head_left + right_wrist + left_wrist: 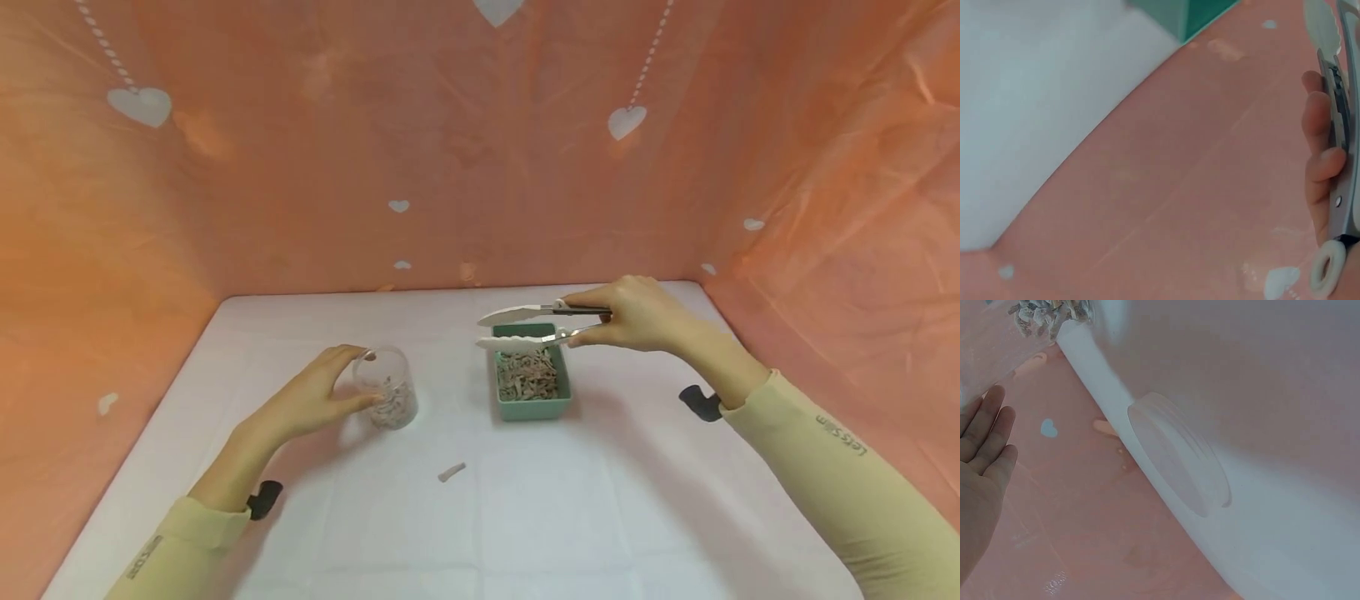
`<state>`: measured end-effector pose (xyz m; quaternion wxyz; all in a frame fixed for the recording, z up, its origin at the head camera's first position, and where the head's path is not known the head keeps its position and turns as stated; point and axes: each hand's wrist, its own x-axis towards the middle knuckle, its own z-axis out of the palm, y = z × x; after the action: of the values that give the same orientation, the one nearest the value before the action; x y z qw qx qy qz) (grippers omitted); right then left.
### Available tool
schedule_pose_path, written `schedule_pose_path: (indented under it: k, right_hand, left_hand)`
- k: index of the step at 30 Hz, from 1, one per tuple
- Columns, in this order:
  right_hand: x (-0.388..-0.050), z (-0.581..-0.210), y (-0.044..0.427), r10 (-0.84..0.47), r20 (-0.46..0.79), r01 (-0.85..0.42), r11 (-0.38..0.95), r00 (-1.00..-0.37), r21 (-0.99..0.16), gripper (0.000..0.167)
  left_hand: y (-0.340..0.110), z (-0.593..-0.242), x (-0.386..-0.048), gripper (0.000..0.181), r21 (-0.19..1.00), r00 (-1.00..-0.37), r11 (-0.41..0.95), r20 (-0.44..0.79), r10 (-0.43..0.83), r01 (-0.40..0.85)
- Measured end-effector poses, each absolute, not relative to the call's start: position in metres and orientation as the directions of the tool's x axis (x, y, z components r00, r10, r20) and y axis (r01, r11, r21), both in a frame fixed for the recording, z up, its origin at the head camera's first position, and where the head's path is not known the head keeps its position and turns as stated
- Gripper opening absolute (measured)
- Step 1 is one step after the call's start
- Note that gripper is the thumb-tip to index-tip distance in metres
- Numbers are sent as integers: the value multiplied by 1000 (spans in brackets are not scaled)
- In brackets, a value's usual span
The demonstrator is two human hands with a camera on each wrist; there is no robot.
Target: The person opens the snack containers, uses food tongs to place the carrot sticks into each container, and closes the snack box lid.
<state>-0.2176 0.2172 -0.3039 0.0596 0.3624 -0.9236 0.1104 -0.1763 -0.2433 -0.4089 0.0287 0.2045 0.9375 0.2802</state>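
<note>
White-tipped tongs, gripped in a person's right hand, hang parted above a green rectangular container | container holds grayish-brown strips | left hand clasps a clear jar part-filled with similar strips, left of the container | one loose strip lies on the white tablecloth, nearer the person

Green box – grey-brown strips; white-tipped tongs; orange backdrop (white hearts) – pale yellow sleeves.
</note>
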Motion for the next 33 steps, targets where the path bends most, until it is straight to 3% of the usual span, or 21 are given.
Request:
schedule_pose_path:
  k: [7,12,17,33]
  right_hand:
    - [-213,-302,240,-647,65,-650,754,-760,-95,55]
    - [-214,-305,243,-680,14,-680,732,-733,-37,61]
    - [-216,-310,241,-700,-22,-699,714,-714,-29,61]
    - [-221,-317,218,-651,-172,-667,742,-740,62,67]
  left_hand:
    - [-244,-408,-176,77,530,-910,758,69,410,382]
    - [-244,-410,-176,76,527,-906,754,81,415,392]
    - [-244,-409,-176,77,528,-906,754,77,416,391]
    - [-245,-411,-179,66,530,-896,738,110,429,419]
